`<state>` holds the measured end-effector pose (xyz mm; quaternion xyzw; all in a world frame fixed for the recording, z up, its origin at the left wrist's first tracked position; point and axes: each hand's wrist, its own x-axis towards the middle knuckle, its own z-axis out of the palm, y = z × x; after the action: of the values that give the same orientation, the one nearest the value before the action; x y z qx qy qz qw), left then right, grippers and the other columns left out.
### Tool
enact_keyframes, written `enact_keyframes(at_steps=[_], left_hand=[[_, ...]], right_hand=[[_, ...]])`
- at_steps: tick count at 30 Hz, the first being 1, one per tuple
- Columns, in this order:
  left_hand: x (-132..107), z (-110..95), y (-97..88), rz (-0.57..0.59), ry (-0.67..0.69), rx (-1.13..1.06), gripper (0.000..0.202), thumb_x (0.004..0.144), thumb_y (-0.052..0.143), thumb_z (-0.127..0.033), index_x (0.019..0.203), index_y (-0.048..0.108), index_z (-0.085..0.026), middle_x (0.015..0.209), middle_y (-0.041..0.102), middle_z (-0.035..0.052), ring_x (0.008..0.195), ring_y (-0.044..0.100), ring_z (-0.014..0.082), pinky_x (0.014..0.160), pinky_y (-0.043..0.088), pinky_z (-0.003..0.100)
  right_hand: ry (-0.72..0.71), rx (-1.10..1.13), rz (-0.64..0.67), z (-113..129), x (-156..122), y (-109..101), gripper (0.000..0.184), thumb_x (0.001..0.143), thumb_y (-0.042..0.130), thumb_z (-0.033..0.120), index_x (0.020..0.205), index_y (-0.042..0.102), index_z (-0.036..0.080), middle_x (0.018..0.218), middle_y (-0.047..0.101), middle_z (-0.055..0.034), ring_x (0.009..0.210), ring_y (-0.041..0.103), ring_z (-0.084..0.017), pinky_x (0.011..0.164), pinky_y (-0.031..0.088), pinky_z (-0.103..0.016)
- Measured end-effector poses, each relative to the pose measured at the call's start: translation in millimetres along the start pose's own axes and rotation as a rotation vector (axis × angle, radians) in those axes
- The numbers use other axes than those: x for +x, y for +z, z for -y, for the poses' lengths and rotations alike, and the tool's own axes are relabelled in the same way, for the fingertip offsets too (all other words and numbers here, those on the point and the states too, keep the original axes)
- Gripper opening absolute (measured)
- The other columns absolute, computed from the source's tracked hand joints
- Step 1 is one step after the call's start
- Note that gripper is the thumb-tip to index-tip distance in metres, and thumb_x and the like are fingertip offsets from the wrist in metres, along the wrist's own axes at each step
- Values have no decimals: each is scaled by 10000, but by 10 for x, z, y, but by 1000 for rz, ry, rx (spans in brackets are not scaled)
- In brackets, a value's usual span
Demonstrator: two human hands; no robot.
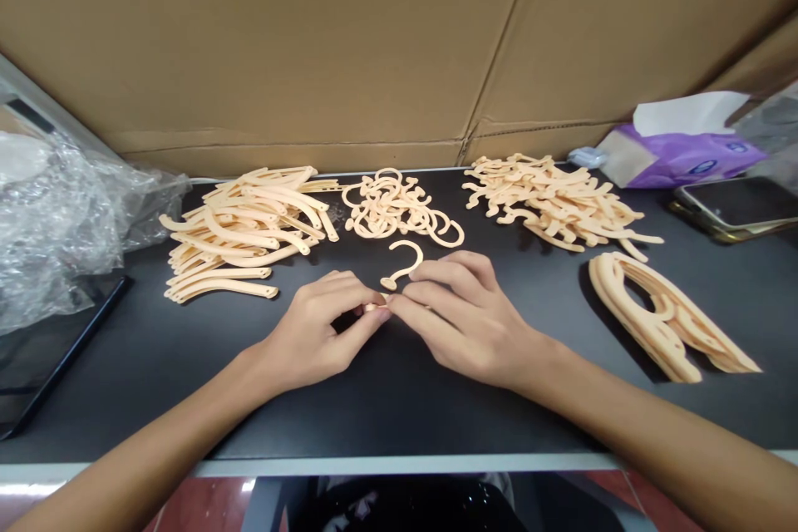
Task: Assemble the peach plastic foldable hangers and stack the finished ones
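Observation:
My left hand (327,320) pinches a small peach plastic piece (372,307) between thumb and forefinger. At the same piece, the fingertips of my right hand (470,320) press in from the other side. Fingers cover most of it, so its full shape is hidden. Just beyond lies a single peach hanger hook (411,258), its round base toward me and its curve close to my right fingers. Behind it is a heap of hooks (392,204). Long curved hanger arms (255,224) are piled at the left, and shorter notched arms (554,199) at the right.
Folded hangers (642,316) are stacked at the right on the black tabletop (399,424). A purple tissue pack (692,150) and a phone (741,204) sit behind them. Clear plastic wrap (68,224) covers a dark flat panel at the left. Cardboard (280,41) stands along the back.

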<state>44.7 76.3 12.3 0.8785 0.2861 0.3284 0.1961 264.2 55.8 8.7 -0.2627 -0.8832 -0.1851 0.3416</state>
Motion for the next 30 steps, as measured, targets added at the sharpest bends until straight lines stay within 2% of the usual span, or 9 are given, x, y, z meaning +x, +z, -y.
enact_keyframes(at_steps=[4,7,9,11,14,19,22,25,30], left_hand=[[22,22,-40,-115,-173,-86,138,922,627,-197,849,739,-160,764,712,31,691,620,130,669,464,257],[81,88,-120,-395,-482,-385,198,908,664,-328,808,748,-179,803,720,34,691,603,128,658,470,252],[131,138,-174,-595,-619,-671,247,884,693,-402,799,737,-174,872,704,40,664,543,101,626,457,231],[170,179,-207,-688,-655,-868,239,834,755,-405,811,727,-169,925,679,37,635,471,73,602,437,208],[191,214,-199,-656,-711,-1022,224,778,813,-358,831,724,-159,855,632,16,595,396,55,571,411,192],[172,218,-159,-599,-769,-1063,229,747,833,-285,898,744,-138,716,557,-22,633,464,58,624,429,182],[164,207,-159,-572,-747,-1017,198,725,843,-271,833,739,-142,757,621,-5,649,517,66,662,454,204],[153,190,-152,-520,-712,-908,197,697,858,-276,765,734,-138,795,685,29,693,591,102,663,466,229],[108,182,-121,-406,-704,-722,212,706,852,-305,822,773,-146,761,728,46,717,646,150,692,492,261]], right_hand=[[81,-11,-112,-8,16,-64,186,874,671,105,1025,706,207,976,755,-66,1026,618,-229,885,477,-396],[129,28,-169,-5,6,-73,256,843,689,89,1081,686,183,1018,748,-105,1025,615,-248,879,504,-405],[96,93,-84,17,-7,-31,265,868,642,77,1118,673,157,1055,750,-110,1036,623,-250,875,503,-401],[69,145,71,40,-18,29,264,917,573,89,1164,659,130,1118,747,-113,1094,621,-257,893,481,-405],[77,180,249,47,-24,86,263,973,497,123,1182,658,119,1165,741,-122,1195,590,-264,946,422,-422],[130,165,261,-7,-30,54,205,970,515,149,1044,705,146,1017,765,-87,1109,593,-263,947,351,-420],[152,164,281,-25,-36,31,207,970,513,165,1014,715,145,900,750,-79,931,576,-229,877,328,-408],[189,238,321,-31,-29,7,258,956,485,113,1094,701,147,826,719,-60,822,529,-193,818,302,-390],[232,484,502,-34,9,-64,290,918,456,75,1006,723,146,735,634,-32,748,514,-159,813,313,-363]])
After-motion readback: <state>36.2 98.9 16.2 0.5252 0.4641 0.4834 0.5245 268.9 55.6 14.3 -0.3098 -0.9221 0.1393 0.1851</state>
